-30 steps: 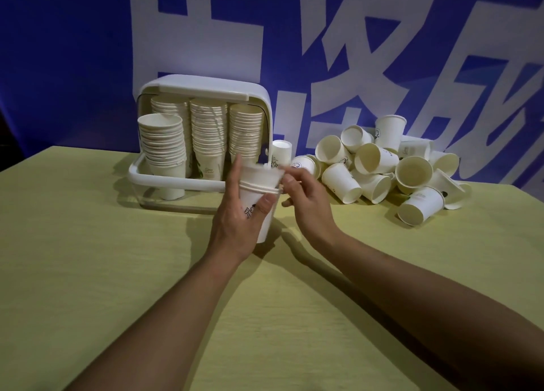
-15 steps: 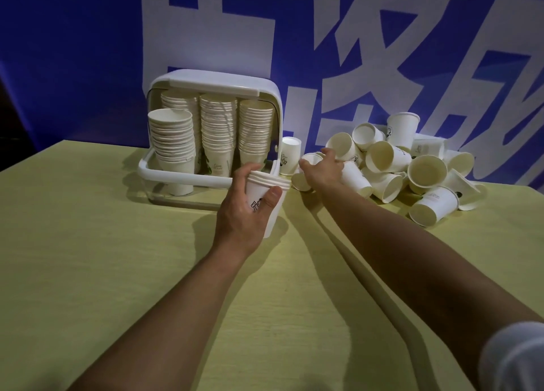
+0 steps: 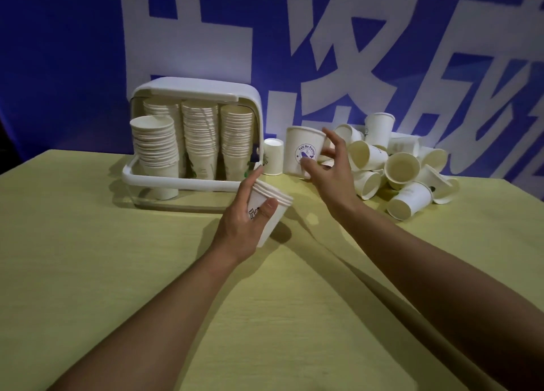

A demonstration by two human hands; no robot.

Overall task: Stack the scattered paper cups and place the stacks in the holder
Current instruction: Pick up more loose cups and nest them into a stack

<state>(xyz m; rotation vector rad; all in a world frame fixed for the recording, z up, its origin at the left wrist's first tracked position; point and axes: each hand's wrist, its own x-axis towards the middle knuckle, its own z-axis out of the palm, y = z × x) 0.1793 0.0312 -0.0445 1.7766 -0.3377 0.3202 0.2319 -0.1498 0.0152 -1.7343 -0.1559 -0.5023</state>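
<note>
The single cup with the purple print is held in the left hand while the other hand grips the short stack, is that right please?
Not quite: the head view shows the single cup pinched in the right hand; the left hand grips the short stack.

Two bare forearms and hands [image 3: 244, 223], with no sleeves, gloves, rings or watch showing

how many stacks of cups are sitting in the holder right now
4. Three tall stacks stand along the back of the holder: left, middle, right. A fourth stack stands in front at the left. More behind could be hidden.
</note>
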